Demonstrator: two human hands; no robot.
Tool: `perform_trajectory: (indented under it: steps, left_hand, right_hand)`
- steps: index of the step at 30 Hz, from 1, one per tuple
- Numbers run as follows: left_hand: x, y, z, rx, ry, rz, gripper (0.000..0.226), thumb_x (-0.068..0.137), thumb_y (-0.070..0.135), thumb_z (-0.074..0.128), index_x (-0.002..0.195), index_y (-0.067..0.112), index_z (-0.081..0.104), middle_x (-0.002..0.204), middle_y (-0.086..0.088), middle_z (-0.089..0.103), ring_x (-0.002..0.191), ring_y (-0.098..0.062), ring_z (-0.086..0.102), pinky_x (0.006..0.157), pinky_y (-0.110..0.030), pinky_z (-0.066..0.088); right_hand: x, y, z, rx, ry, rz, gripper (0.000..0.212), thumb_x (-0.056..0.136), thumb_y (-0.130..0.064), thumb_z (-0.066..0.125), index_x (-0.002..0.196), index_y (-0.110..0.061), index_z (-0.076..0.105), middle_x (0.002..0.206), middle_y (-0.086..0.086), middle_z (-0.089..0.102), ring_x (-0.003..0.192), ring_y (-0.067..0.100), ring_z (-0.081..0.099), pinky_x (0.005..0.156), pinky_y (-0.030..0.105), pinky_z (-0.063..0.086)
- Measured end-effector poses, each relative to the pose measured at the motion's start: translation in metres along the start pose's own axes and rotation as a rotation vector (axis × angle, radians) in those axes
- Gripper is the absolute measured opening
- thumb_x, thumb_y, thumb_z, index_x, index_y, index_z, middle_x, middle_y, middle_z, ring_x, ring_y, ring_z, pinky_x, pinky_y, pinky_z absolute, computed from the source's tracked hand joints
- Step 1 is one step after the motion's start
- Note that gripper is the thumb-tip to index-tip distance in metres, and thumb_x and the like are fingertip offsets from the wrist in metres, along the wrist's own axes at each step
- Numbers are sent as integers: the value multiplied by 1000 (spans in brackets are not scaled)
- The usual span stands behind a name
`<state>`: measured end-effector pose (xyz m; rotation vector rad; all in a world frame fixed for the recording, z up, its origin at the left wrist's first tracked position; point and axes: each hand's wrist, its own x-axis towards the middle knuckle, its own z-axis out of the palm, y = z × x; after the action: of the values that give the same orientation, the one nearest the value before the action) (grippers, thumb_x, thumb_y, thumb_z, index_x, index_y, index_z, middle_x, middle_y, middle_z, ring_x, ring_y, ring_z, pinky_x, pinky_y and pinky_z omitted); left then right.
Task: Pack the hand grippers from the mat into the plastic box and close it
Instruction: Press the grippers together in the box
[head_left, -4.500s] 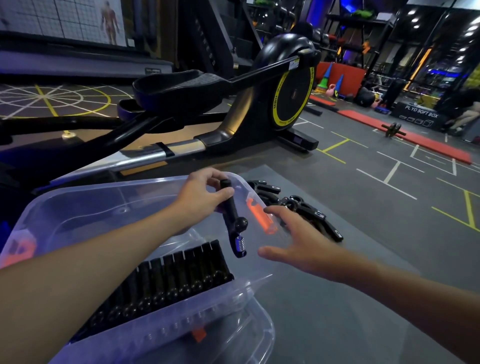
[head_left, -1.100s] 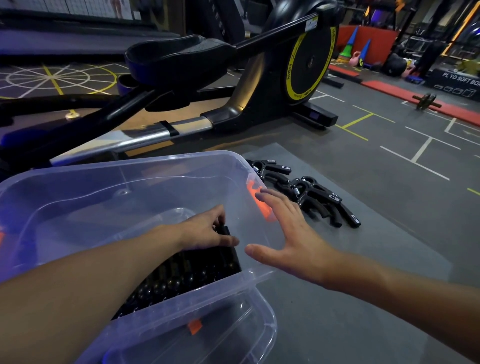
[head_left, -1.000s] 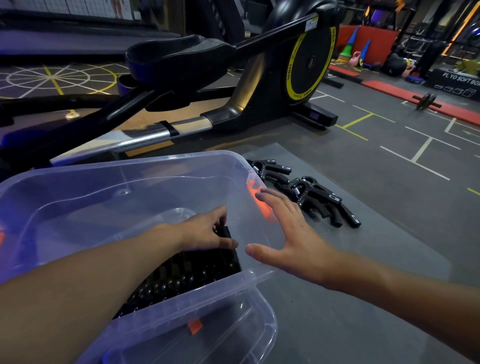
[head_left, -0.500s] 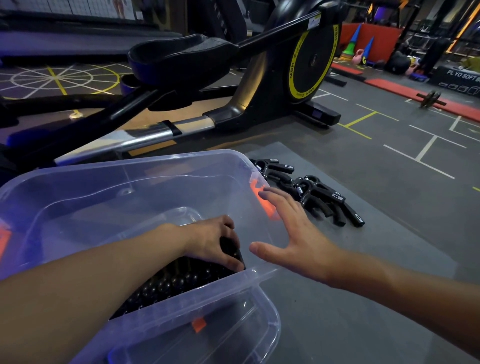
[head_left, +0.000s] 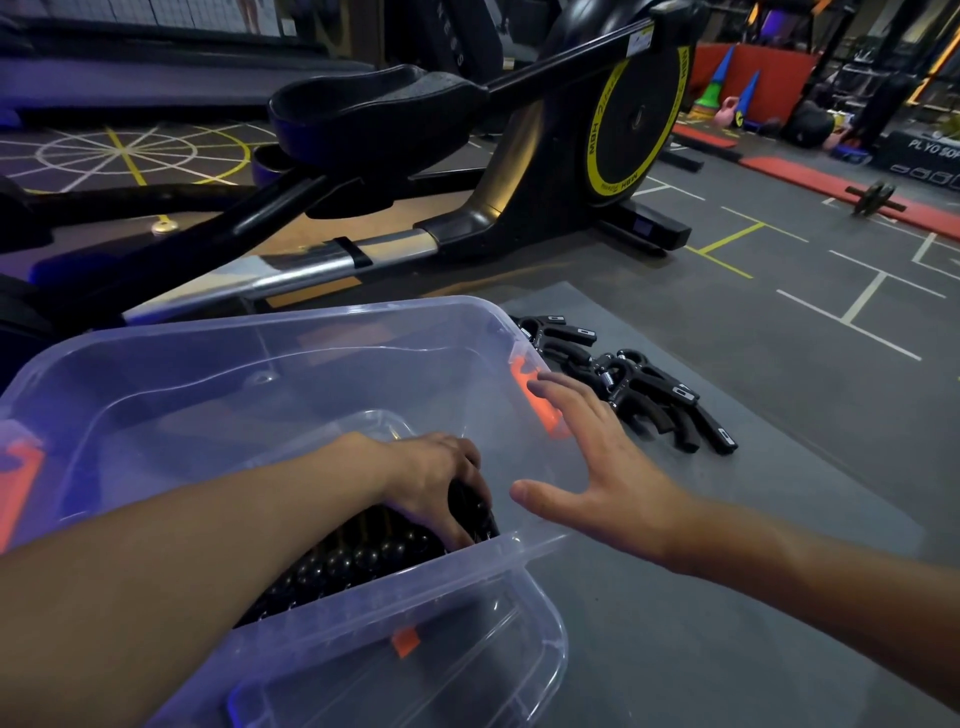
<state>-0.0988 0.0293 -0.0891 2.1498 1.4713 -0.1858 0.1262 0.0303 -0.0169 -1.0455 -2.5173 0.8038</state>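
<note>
Left hand: inside clear plastic box, fingers curled round black hand gripper at right end of packed row.
Right hand: fingers spread, holding nothing, just beside box's right wall.
Loose black grippers: piled on grey mat, right of box.

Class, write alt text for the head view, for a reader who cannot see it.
A left hand grips a black hand gripper inside a clear plastic box; the open right hand is spread beside it, near more black grippers on the grey mat.
</note>
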Motion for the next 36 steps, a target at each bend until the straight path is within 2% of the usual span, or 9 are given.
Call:
perform_trajectory:
  steps: [5,10,14,16,19,23,27,30,36]
  left_hand:
    - [0,-4,2,-55,33,-1,66,54,73,70,115,48,65,129,20,39,123,-5,36,109,-32,36]
    - [-5,-10,5,-218,86,-123,111,41,78,73,140,36,45,146,20,24,130,-7,38,112,-29,33]
    - [-7,-9,3,-291,117,-186,117,46,68,83,146,31,34,138,15,44,124,-11,49,107,-27,39]
    - [-7,-7,0,-327,158,-210,107,55,60,85,145,28,36,136,12,49,123,-11,51,105,-24,39]
    - [-4,-13,-3,-485,243,-230,76,76,37,81,141,19,47,136,6,56,123,-10,54,103,-19,38]
    - [0,-25,4,-578,314,-248,30,80,30,75,110,28,72,102,12,73,102,-7,66,100,-31,49]
    - [-4,-15,4,-677,382,-242,25,82,33,76,105,23,74,93,9,73,89,-7,67,84,-22,51]
    - [-5,-15,7,-749,372,-228,24,82,40,76,97,22,75,89,6,75,85,-8,68,83,-24,52]
    - [-3,-16,6,-697,352,-231,20,86,39,71,99,24,74,93,6,74,91,-12,68,84,-24,52]
  right_hand:
    - [0,1,1,4,9,-6,92,67,-67,59,147,-39,24,151,-28,13,142,-5,12,118,30,21]
    - [1,2,1,9,11,-13,89,68,-65,60,146,-39,24,151,-28,14,142,-4,13,118,31,22]
    - [1,2,1,14,10,-14,90,68,-65,60,146,-39,24,152,-27,14,143,-5,13,117,30,22]
    - [1,3,1,14,13,-17,90,69,-65,60,147,-37,25,153,-25,15,143,-4,13,117,31,22]
    - [1,3,1,24,15,-23,90,69,-65,61,147,-35,26,153,-24,16,144,-1,14,118,32,23]
    - [1,5,2,23,15,-27,90,70,-64,61,147,-36,26,153,-25,16,145,-1,14,118,33,24]
    - [1,6,2,31,15,-28,88,70,-64,61,147,-37,26,153,-25,15,144,-4,13,116,28,22]
    - [2,6,2,25,16,-33,88,70,-64,61,146,-38,26,152,-26,16,143,-5,14,115,25,21]
    - [1,6,2,31,15,-34,88,71,-63,61,147,-36,27,152,-25,16,144,-3,14,114,24,21]
